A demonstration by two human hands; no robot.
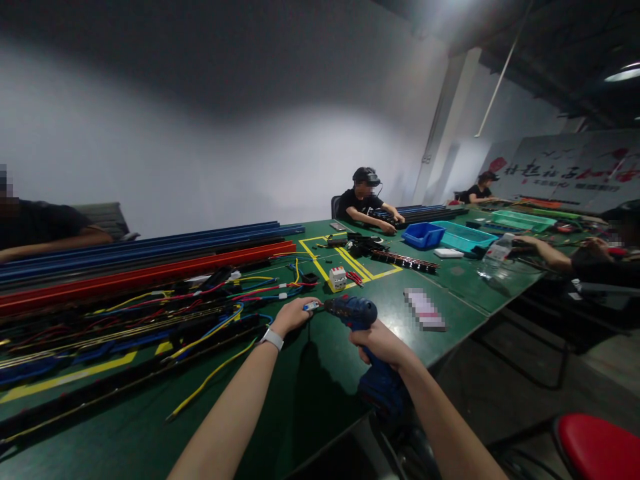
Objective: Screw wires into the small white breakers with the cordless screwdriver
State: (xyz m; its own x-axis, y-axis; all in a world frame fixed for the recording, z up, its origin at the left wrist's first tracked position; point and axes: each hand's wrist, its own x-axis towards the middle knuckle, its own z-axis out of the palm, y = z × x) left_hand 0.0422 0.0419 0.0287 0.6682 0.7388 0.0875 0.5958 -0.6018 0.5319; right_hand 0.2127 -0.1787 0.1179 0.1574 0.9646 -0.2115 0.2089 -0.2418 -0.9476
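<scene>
My right hand [384, 343] is wrapped round the handle of a blue cordless drill [357, 310]. The drill points left, its tip at or very near a small white and blue part [311, 306]. That part is pinched in the fingers of my left hand [290, 316], above the green table; its exact kind is too small to make out. Just beyond the drill stands a white circuit breaker [337, 279] with red marks on top, and several red pieces [355, 279] lie beside it.
Black rails with coloured wires [200, 313] spread over the left, backed by orange [150, 275] and blue strips. A blurred flat object [424, 309] lies on the right. A blue bin [423, 235], teal tray [465, 237] and bottle [496, 256] stand farther off. Other people sit around the table.
</scene>
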